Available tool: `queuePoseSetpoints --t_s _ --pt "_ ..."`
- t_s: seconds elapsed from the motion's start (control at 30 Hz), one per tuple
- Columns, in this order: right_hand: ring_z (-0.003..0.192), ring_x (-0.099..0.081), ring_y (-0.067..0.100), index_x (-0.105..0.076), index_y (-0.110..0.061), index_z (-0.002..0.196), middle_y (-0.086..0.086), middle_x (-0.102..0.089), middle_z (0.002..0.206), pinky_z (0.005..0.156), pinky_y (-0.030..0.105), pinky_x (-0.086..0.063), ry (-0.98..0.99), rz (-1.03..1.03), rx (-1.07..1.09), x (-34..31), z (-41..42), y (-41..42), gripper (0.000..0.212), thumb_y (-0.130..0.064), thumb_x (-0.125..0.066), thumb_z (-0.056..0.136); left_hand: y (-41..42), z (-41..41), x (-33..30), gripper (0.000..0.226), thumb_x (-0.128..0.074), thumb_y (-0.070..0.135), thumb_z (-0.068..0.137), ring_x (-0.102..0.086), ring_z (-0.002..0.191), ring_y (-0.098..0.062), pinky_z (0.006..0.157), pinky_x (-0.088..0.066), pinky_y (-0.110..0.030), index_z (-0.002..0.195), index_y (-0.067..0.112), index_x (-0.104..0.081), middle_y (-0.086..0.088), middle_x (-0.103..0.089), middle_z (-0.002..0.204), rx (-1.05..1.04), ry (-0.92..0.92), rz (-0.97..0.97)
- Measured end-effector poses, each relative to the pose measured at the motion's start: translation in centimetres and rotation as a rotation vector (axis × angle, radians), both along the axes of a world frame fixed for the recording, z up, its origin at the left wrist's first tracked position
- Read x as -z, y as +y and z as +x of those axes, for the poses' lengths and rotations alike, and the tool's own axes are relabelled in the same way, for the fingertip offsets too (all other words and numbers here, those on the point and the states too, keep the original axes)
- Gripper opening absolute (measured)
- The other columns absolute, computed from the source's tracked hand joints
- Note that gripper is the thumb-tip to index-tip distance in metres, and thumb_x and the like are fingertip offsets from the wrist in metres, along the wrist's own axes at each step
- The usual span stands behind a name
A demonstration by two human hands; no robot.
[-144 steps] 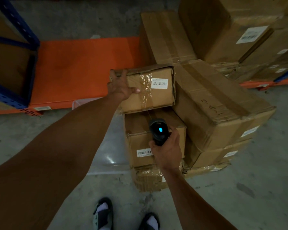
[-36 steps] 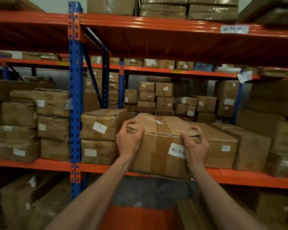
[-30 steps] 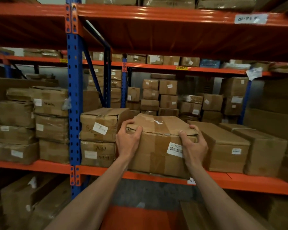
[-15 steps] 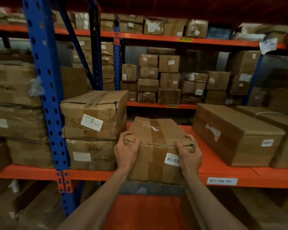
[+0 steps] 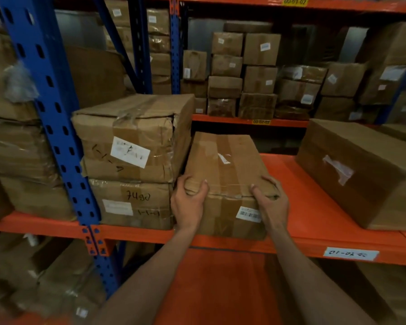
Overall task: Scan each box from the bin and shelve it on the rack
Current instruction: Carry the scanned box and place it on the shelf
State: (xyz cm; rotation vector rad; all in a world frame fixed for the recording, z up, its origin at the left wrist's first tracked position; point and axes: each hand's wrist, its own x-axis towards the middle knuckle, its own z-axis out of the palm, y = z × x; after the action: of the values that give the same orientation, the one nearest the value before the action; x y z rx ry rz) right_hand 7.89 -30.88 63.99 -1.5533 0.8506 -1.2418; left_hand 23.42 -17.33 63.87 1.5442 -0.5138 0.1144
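On the orange shelf's [image 5: 314,221] front edge: one taped box [image 5: 223,174], label forward. I have my left hand [image 5: 189,205] and right hand [image 5: 271,202] wrapped over its near corners. Risk: snagging the two-box stack [image 5: 131,160] touching its left side. Right: long carton [image 5: 361,174], well apart. Blue upright [image 5: 56,127] beyond the stack.

Not much legible here tbh. The lower box of the stack [image 5: 131,202] left of center has "7490" or so handwritten in black marker. The shelf label [image 5: 350,254] on the orange beam, lower right, reads "01-02-0" something. A yellow tag [image 5: 261,122] on the far beam, center, looks like "00-02-07". The barcode sticker [image 5: 249,214] on the held box is too blurry.
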Motion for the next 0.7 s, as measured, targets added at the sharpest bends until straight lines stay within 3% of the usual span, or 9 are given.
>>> queuePoseSetpoints --t_s 0.13,0.23,0.3,0.37,0.53,0.63,0.7 --pt "0.091 -0.067 -0.008 -0.07 -0.049 0.108 -0.034 -0.07 0.099 0.086 0.038 -0.061 0.017 -0.02 0.01 0.4 0.2 -0.6 0.043 -0.06 -0.078 0.067 0.0 0.1 0.1 0.044 -0.069 0.054 0.086 -0.062 0.107 -0.019 0.089 -0.052 -0.035 0.12 0.027 -0.063 -0.001 -0.068 0.112 -0.019 -0.096 0.098" --pt "0.095 -0.07 0.002 -0.07 -0.05 0.108 -0.025 -0.071 0.102 0.087 0.043 -0.061 0.026 -0.031 0.017 0.3 0.0 -0.6 0.043 -0.06 -0.078 0.067 0.3 -0.4 0.1 0.047 -0.061 0.055 0.092 -0.053 0.125 -0.029 0.099 -0.048 -0.04 0.126 0.021 -0.065 -0.013 -0.056 0.137 -0.039 -0.241 0.244" --pt "0.095 -0.071 0.006 -0.069 -0.051 0.108 -0.024 -0.071 0.101 0.086 0.044 -0.061 0.024 -0.03 0.015 0.3 -0.1 -0.5 0.043 -0.06 -0.078 0.067 0.7 -1.1 0.5 0.044 -0.058 0.05 0.095 -0.049 0.131 -0.034 0.096 -0.049 -0.044 0.125 0.019 -0.067 -0.017 -0.042 0.15 -0.086 -0.381 0.324" --pt "0.094 -0.07 0.005 -0.069 -0.054 0.107 -0.027 -0.07 0.1 0.085 0.042 -0.061 0.028 -0.035 0.013 0.3 -0.1 -0.5 0.043 -0.062 -0.079 0.067 1.1 -1.4 1.3 0.043 -0.056 0.045 0.097 -0.05 0.131 -0.038 0.091 -0.052 -0.047 0.125 0.014 -0.068 -0.022 -0.04 0.151 -0.146 -0.531 0.361" --pt "0.086 -0.068 -0.008 -0.067 -0.055 0.11 -0.037 -0.069 0.093 0.078 0.031 -0.061 0.007 -0.025 0.005 0.3 -0.1 -0.3 0.043 -0.063 -0.08 0.07 1.2 -0.2 1.8 0.049 -0.062 0.043 0.097 -0.05 0.134 -0.039 0.108 -0.043 -0.053 0.117 -0.001 -0.07 -0.022 -0.061 0.133 -0.211 -0.974 0.373" --pt "0.09 -0.064 -0.016 -0.069 -0.049 0.114 -0.045 -0.064 0.098 0.068 0.012 -0.055 -0.042 -0.024 -0.044 0.3 -0.2 0.2 0.045 -0.058 -0.084 0.072 1.7 1.0 1.4 0.073 -0.052 0.062 0.092 -0.049 0.135 -0.035 0.112 -0.04 -0.048 0.127 -0.002 -0.064 -0.019 -0.059 0.138 -0.154 -0.935 0.471" --pt "0.093 -0.063 -0.018 -0.07 -0.045 0.115 -0.046 -0.063 0.101 0.067 0.006 -0.051 -0.066 -0.026 -0.076 0.3 -0.2 0.3 0.045 -0.052 -0.087 0.074 2.2 1.9 1.1 0.081 -0.049 0.067 0.088 -0.054 0.131 -0.034 0.107 -0.044 -0.045 0.128 -0.001 -0.063 -0.018 -0.06 0.137 -0.138 -0.928 0.522"
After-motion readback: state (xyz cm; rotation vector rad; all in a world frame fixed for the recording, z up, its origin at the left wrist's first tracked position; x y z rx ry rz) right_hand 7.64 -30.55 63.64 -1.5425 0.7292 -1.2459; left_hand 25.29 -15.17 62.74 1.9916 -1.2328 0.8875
